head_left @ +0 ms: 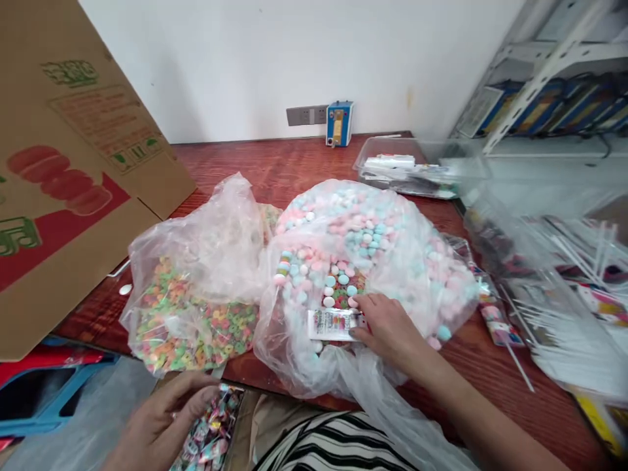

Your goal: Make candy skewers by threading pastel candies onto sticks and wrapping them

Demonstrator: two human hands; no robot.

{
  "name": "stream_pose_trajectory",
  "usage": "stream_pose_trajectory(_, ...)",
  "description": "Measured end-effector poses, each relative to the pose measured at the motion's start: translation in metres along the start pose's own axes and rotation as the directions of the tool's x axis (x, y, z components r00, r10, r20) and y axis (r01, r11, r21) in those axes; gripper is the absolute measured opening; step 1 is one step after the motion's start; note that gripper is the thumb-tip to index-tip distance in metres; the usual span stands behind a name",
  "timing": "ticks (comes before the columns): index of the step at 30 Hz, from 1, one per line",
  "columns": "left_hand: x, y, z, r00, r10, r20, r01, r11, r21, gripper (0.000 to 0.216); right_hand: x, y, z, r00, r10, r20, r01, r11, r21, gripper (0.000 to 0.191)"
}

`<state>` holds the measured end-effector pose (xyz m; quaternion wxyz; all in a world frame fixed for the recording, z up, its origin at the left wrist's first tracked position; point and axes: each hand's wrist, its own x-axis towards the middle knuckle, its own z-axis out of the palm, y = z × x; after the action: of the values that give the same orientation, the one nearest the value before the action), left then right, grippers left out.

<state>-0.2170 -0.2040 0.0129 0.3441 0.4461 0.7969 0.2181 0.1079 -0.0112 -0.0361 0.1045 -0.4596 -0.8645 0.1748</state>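
Note:
My right hand (pixel 387 324) reaches over a clear plastic bag of pink, white and blue round candies (pixel 338 229). Its fingertips are beside a pink candy, and its thumb and fingers close on the right end of a small white printed packet (pixel 331 324). Just above the packet, white, blue and pink candies (pixel 338 288) lie in short rows over colourful ring-shaped pieces. My left hand (pixel 164 418) is at the lower left with bent fingers and the thumb apart, beside a box of small wrapped candies (pixel 216 428). Nothing shows in its grasp.
A bag of colourful ring candies (pixel 196 327) lies left of centre. Behind it leans a large cardboard box (pixel 73 196). A clear bin (pixel 366 163) and a blue device (pixel 339 123) stand near the wall. White sticks (pixel 564 353) and wrapped lollipops (pixel 495 320) lie at right.

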Motion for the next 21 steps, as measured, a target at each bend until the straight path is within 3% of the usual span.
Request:
stream_pose_trajectory(2, 0.012, 0.051, 0.013, 0.975, 0.204, 0.09, -0.185, 0.965, -0.184, 0.027, -0.002, 0.0, 0.009, 0.997, 0.048, -0.063, -0.045, 0.998, 0.05, 0.021)
stream_pose_trajectory(5, 0.032, 0.105, 0.053, 0.848, 0.443, 0.29, -0.317, 0.864, -0.391, 0.018, -0.004, 0.0, 0.014, 0.991, 0.067, -0.12, -0.051, 0.99, 0.128, 0.009)
stream_pose_trajectory(7, 0.044, 0.126, 0.087, 0.761, 0.488, 0.427, -0.278, 0.84, -0.465, 0.019, -0.005, 0.002, 0.015, 0.988, 0.061, -0.143, -0.04, 0.989, 0.145, 0.012)
stream_pose_trajectory(10, 0.056, 0.137, 0.133, 0.618, 0.471, 0.629, -0.086, 0.836, -0.542, 0.02, -0.004, 0.005, 0.014, 0.982, 0.05, -0.181, -0.021, 0.987, 0.156, 0.019)
stream_pose_trajectory(11, 0.058, 0.138, 0.145, 0.606, 0.443, 0.661, -0.018, 0.838, -0.545, 0.02, -0.004, 0.007, 0.012, 0.98, 0.037, -0.198, -0.004, 0.986, 0.166, 0.022)
stream_pose_trajectory(13, 0.061, 0.138, 0.162, 0.638, 0.384, 0.667, 0.13, 0.801, -0.585, 0.023, -0.003, 0.009, 0.005, 0.969, 0.005, -0.246, 0.045, 0.979, 0.197, 0.025)
stream_pose_trajectory(16, 0.065, 0.143, 0.171, 0.749, 0.307, 0.587, 0.339, 0.583, -0.739, 0.036, -0.003, 0.009, -0.017, 0.953, -0.018, -0.304, 0.108, 0.953, 0.283, 0.023)
stream_pose_trajectory(18, 0.069, 0.149, 0.171, 0.802, 0.301, 0.516, 0.389, 0.392, -0.834, 0.045, -0.003, 0.005, -0.035, 0.957, -0.017, -0.291, 0.135, 0.911, 0.389, 0.023)
stream_pose_trajectory(21, 0.075, 0.159, 0.17, 0.871, 0.305, 0.384, 0.353, 0.155, -0.923, 0.035, -0.001, -0.001, -0.055, 0.979, -0.068, -0.194, 0.164, 0.829, 0.534, 0.022)
